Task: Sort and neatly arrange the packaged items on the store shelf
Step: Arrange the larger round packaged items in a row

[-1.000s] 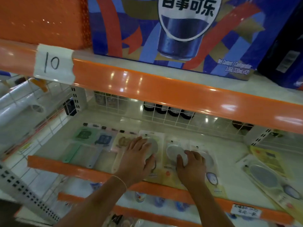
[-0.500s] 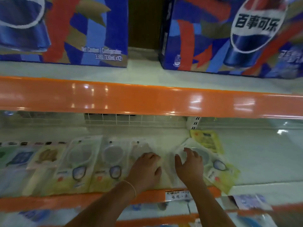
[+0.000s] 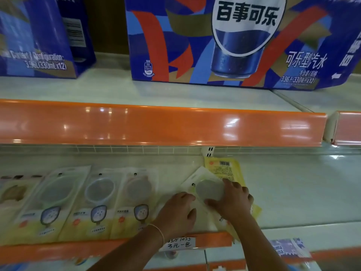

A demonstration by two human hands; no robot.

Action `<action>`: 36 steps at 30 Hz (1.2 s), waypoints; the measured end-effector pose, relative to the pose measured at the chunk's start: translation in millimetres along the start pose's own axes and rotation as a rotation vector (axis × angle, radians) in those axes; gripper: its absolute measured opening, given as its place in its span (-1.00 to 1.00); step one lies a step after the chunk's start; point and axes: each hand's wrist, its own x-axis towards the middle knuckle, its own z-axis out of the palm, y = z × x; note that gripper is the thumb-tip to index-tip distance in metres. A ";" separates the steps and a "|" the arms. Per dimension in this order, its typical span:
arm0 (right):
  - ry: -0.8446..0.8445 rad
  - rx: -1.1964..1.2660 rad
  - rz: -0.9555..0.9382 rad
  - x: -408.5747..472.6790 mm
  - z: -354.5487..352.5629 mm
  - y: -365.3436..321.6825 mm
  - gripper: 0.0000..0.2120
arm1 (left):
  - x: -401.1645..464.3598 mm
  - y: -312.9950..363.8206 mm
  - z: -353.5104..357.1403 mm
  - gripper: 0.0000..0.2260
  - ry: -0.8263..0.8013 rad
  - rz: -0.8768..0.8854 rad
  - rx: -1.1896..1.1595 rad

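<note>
On the lower shelf [image 3: 293, 192], right of the tidy row of three pouches [image 3: 97, 202], lies the loose pouch [image 3: 210, 189] I'm working on. It sits askew: its long axis runs from the hang hole at upper left down toward the orange shelf lip [image 3: 214, 236] at lower right, while the row's pouches lie nearly square to that lip. My right hand [image 3: 233, 200] is on top of it, fingers curled over its round window and pressing down, so this hand has the pouch. My left hand [image 3: 178, 214] rests just beside its left edge on the bare gap between it and the row, fingers loosely bent, holding nothing. A yellow pouch [image 3: 224, 169] lies back side up partly beneath it, toward the rear. To my mind the next move is a turn of the pouch's top toward the shelf's back, then a slide left into the gap, with the left hand as the stop
</note>
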 end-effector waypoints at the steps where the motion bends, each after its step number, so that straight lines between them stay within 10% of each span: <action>1: -0.014 -0.008 -0.003 1.2 -2.7 -1.1 -0.18 | 0.8 1.3 -0.1 -0.63 0.003 -0.009 -0.005; 10: -0.064 0.378 -0.011 13.2 -16.9 -8.4 -0.50 | 0.5 -0.8 -11.3 -0.65 0.064 -0.137 -0.137; 19: -0.312 1.096 0.096 0.1 -7.4 -38.4 -0.83 | 0.1 -17.8 -28.5 -0.52 0.191 -0.556 -0.840; 22: -0.361 1.191 0.073 -15.8 -4.8 -57.7 -0.92 | -3.6 -18.9 -45.2 -0.75 0.306 -0.620 -0.954; 36: -0.502 1.342 0.021 -50.5 20.4 -158.1 -0.76 | -56.7 -95.0 -108.0 -0.68 0.499 -0.674 -0.903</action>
